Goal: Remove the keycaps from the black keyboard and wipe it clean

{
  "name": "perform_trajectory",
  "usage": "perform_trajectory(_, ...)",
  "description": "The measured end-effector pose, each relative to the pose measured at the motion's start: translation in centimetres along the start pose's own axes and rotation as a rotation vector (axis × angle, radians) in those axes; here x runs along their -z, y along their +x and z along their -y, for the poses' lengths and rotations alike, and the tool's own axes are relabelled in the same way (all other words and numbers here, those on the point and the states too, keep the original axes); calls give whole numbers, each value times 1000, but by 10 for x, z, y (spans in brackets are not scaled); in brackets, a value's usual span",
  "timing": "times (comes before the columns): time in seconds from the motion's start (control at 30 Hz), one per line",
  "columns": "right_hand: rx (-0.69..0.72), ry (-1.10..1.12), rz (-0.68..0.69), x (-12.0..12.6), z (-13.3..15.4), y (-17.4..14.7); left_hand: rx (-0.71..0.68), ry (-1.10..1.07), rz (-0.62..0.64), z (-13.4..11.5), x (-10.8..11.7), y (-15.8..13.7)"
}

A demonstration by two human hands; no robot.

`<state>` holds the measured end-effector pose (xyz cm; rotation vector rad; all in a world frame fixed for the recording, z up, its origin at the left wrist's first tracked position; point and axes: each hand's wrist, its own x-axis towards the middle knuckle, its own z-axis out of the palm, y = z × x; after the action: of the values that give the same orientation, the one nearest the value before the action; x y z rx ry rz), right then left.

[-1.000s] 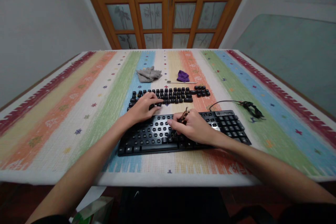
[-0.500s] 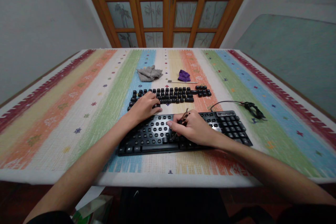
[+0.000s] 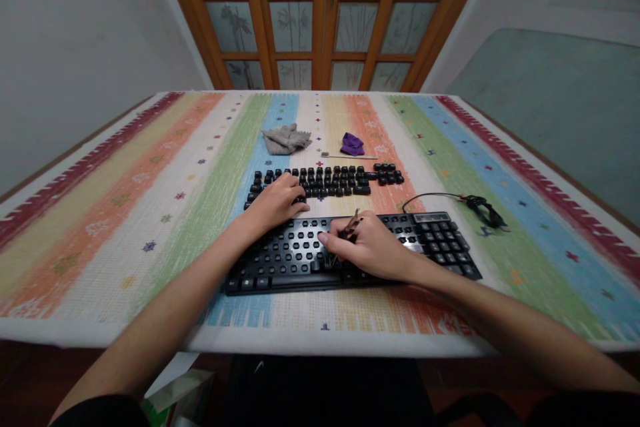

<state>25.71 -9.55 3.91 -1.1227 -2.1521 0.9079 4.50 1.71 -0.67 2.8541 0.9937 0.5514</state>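
A black keyboard (image 3: 280, 273) lies near the table's front edge. Most of its left and middle switches are bare, while caps cover the number pad and part of the bottom row. My right hand (image 3: 373, 247) is closed around a wire keycap puller (image 3: 331, 260), whose thin wires point down at the lower middle keys. Above the keyboard, loose black keycaps (image 3: 327, 181) stand in rows. My left hand (image 3: 277, 203) rests at the board's upper left edge, over the left end of those rows. Its thumb is apart from its bent fingers, and their tips are partly hidden.
A grey cloth (image 3: 287, 140) and a purple cloth (image 3: 353, 144) lie behind the keycaps, with a thin brush (image 3: 345, 156) in front of the purple one. The keyboard's coiled cable (image 3: 483, 210) is at the right. A striped tablecloth (image 3: 165, 267) covers the table.
My hands, the puller and the keyboard hold almost the same positions. The whole view has shifted very slightly.
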Motion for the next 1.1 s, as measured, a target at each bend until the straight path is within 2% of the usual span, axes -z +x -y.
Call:
perform_trajectory(0.5, 8, 22, -1, -1, 1, 0, 3, -8, -12, -1, 2, -2)
perform_trajectory(0.83, 26, 12, 12, -16, -2, -1, 11, -14, -9, 0, 3, -6)
perform_trajectory(1.1, 80, 17, -11, -24, 1, -1, 4, -96, -98, -11, 21, -25)
